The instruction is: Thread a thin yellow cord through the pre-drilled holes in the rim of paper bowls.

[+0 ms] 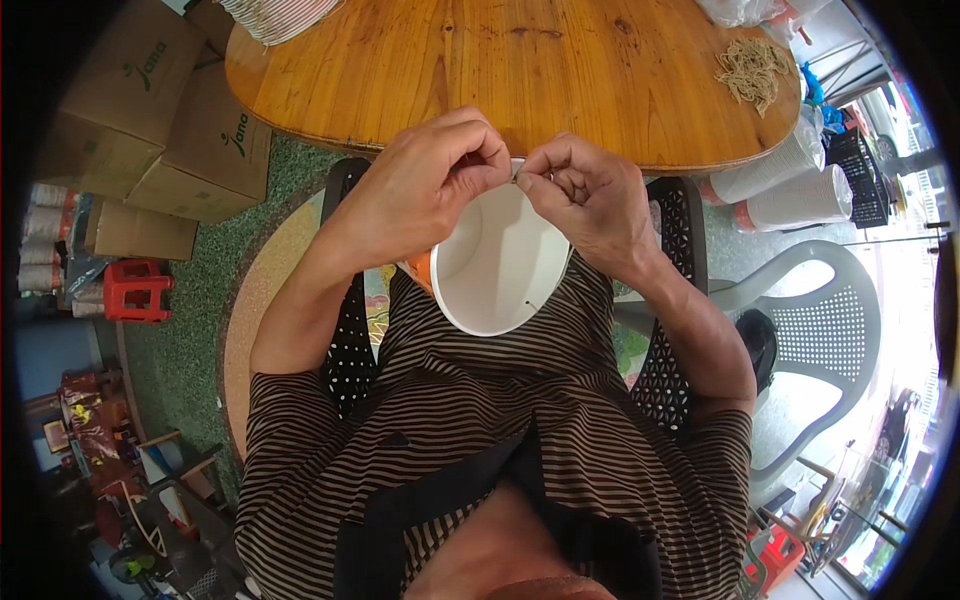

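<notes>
A white paper bucket [487, 270], orange on the outside, rests tilted in my lap with its open mouth toward me. A small dark hole shows in its inner wall near the close side. At the bucket's far rim, my left hand [425, 185] is closed in a pinch of thumb and forefinger. Right beside it, my right hand [590, 200] pinches too, its other fingers curled. Something tiny and dark shows between the fingertips, too small to name. The fingers partly hide the far rim.
A wooden table [480, 70] stands just ahead, carrying a heap of tan cords [753, 73] at its right and stacked white rims at its far left. Cardboard boxes [200, 150] and a red stool [136, 291] are to the left. White bucket stacks [800, 200] and a grey chair [820, 330] stand right.
</notes>
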`<state>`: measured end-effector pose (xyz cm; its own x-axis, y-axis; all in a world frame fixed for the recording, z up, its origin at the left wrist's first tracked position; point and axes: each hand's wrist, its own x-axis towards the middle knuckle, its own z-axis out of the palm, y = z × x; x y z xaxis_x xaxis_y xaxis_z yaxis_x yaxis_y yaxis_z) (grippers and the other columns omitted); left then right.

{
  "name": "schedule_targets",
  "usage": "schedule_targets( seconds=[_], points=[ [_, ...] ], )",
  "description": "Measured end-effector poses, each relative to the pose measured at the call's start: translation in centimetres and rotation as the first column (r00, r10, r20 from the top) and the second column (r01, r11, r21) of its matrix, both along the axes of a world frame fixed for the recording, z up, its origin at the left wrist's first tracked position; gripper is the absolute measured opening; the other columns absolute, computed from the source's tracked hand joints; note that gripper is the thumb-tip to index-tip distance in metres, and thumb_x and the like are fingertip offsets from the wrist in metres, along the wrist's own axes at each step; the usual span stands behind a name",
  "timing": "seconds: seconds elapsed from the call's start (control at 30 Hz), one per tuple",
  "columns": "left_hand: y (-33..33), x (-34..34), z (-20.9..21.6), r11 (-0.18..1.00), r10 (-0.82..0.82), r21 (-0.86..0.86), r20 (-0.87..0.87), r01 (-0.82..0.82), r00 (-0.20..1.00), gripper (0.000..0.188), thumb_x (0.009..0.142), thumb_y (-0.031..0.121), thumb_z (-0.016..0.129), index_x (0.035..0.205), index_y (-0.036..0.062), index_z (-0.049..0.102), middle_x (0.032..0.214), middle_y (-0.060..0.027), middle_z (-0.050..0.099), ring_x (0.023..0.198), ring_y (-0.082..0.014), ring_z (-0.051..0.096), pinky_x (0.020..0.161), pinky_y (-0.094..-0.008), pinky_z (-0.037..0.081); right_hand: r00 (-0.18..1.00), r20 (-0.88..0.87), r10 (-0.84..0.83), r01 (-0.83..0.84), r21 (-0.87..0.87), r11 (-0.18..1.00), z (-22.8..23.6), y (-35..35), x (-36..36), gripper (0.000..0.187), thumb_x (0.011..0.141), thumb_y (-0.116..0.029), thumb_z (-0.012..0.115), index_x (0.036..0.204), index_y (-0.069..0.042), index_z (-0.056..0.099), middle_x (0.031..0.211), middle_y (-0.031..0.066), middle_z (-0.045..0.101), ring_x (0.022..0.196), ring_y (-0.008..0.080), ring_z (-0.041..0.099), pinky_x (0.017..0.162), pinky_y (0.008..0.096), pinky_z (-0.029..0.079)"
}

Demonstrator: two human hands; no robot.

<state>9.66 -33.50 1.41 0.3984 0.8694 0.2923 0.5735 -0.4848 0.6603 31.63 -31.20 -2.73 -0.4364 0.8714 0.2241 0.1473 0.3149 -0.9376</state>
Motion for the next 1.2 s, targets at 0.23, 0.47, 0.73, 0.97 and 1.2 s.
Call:
schedule_targets(
  seconds=[0.23, 0.47, 0.73, 0.97, 1.2],
  points=[
    [0.9, -1.4, -0.5, 0.902, -0.047, -0.398, 0.296, 0.168, 0.954, 0.017, 0.104, 0.017, 0.062, 0.099, 0.0005, 0.060, 0.098, 0.0013, 0.058, 0.090, -0.0058, 0.054, 0.080, -0.0230, 0.047, 0.998, -0.056, 0.026, -0.025, 0.014, 1.000, -0.1, 0.1, 0.2, 0.006, 0.092, -0.005, 0.074, 0.095, -0.001, 0.070, 0.073, -0.0051, 0.057, 0.059, -0.0009, 0.043, 0.051, 0.0204, 0.035],
    [0.9, -1.4, -0.5, 0.901, -0.071, -0.386, 0.317, 0.197, 0.946, 0.016, 0.103, 0.016, 0.062, 0.098, 0.0005, 0.061, 0.102, 0.0003, 0.058, 0.090, -0.0068, 0.054, 0.081, -0.0236, 0.047, 0.989, 0.094, 0.117, -0.134, 0.199, 0.971, -0.1, 0.7, 0.8, 0.013, 0.091, -0.004, 0.074, 0.103, -0.003, 0.078, 0.091, 0.0038, 0.066, 0.068, 0.0082, 0.056, 0.059, 0.0259, 0.045],
    [0.7, -0.9, -0.2, 0.931, -0.045, -0.339, 0.264, 0.136, 0.964, 0.013, 0.099, 0.011, 0.067, 0.097, -0.0016, 0.065, 0.103, -0.0025, 0.061, 0.092, -0.0108, 0.057, 0.084, -0.0259, 0.048, 0.994, 0.028, 0.109, -0.112, 0.175, 0.978, -0.2, 0.4, 0.8, 0.021, 0.093, -0.009, 0.075, 0.113, -0.005, 0.078, 0.077, 0.0043, 0.064, 0.065, 0.0086, 0.054, 0.057, 0.0265, 0.044],
    [0.3, -0.1, -0.2, 0.973, 0.043, -0.232, 0.152, -0.006, 0.987, 0.013, 0.095, 0.011, 0.072, 0.098, -0.0014, 0.070, 0.098, -0.0046, 0.066, 0.089, -0.0136, 0.063, 0.083, -0.0286, 0.051, 0.990, 0.075, 0.117, -0.115, -0.034, 0.993, 0.9, -0.5, 0.5, 0.022, 0.095, -0.016, 0.073, 0.111, 0.000, 0.077, 0.076, 0.0031, 0.065, 0.060, 0.0047, 0.047, 0.052, 0.0256, 0.039],
    [0.0, 0.4, -0.3, 0.986, 0.081, -0.154, 0.110, -0.064, 0.991, 0.010, 0.092, 0.007, 0.074, 0.097, -0.0019, 0.070, 0.093, -0.0053, 0.067, 0.086, -0.0151, 0.065, 0.079, -0.0286, 0.052, 0.995, 0.041, 0.091, -0.088, -0.082, 0.993, 0.2, -0.3, 0.5, 0.019, 0.096, -0.014, 0.068, 0.102, 0.002, 0.077, 0.075, 0.0005, 0.066, 0.062, 0.0043, 0.046, 0.053, 0.0246, 0.038]
  ],
)
